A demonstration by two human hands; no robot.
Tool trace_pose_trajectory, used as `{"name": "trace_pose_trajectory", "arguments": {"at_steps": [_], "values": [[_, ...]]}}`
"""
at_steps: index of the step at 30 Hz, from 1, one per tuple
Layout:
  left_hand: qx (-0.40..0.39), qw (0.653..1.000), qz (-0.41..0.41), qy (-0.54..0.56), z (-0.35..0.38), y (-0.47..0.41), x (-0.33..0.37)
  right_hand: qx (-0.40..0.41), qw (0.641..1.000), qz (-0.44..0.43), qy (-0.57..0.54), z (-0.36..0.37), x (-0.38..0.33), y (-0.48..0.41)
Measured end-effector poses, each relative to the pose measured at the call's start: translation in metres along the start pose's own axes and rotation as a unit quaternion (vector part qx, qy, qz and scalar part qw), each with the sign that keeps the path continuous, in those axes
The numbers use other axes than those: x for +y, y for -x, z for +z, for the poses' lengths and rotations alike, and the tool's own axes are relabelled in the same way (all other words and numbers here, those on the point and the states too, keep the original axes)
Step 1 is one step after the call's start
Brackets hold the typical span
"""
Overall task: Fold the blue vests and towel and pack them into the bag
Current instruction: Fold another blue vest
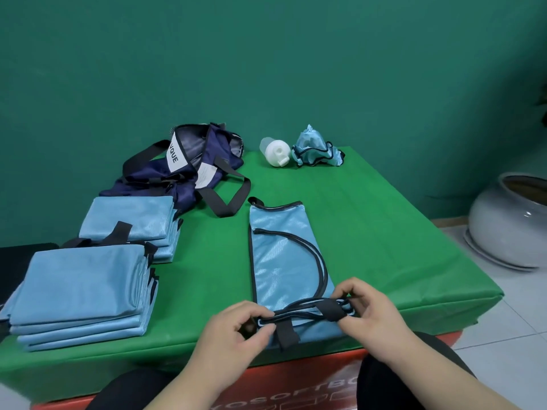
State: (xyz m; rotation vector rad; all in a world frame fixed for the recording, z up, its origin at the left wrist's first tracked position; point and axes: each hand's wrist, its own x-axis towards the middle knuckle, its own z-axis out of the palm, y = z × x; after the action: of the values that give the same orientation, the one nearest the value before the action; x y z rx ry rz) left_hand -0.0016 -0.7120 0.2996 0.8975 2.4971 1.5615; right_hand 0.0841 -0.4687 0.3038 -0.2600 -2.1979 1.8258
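Pinching the black-trimmed straps at the near end of a long, narrow folded blue vest [284, 261], both hands work close together at the front edge of the green bench [399, 232]. The left hand [236, 324] is knuckles up, thumb and curled fingers closed on the strap ends. The right hand [367, 312] faces it, fingers bent and nipping the same bundle beside a black tab. Both forearms come in low and angle toward each other. The vest runs straight away from the hands, flat on the bench. Left of the left hand sit two stacks of folded vests, a near stack [80, 291] and a far stack [130, 223]. Beyond those lies the open navy bag [189, 167]. Far ahead of the hands lie a white bottle [276, 150] and a crumpled blue cloth [316, 149].
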Motion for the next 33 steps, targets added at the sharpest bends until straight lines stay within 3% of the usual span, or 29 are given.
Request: {"name": "trace_pose_trajectory", "arguments": {"at_steps": [6, 19, 33], "values": [[0.000, 0.998, -0.064, 0.028, -0.004, 0.021, 0.014, -0.017, 0.999, 0.026, 0.012, 0.003, -0.004, 0.023], [-0.004, 0.998, -0.062, -0.016, -0.018, 0.057, 0.049, -0.002, 1.000, 0.022, -0.006, -0.003, -0.023, 0.068], [0.026, 0.996, -0.073, 0.043, -0.035, -0.069, 0.036, 0.020, 0.999, 0.016, 0.034, 0.000, -0.050, -0.069]]}}
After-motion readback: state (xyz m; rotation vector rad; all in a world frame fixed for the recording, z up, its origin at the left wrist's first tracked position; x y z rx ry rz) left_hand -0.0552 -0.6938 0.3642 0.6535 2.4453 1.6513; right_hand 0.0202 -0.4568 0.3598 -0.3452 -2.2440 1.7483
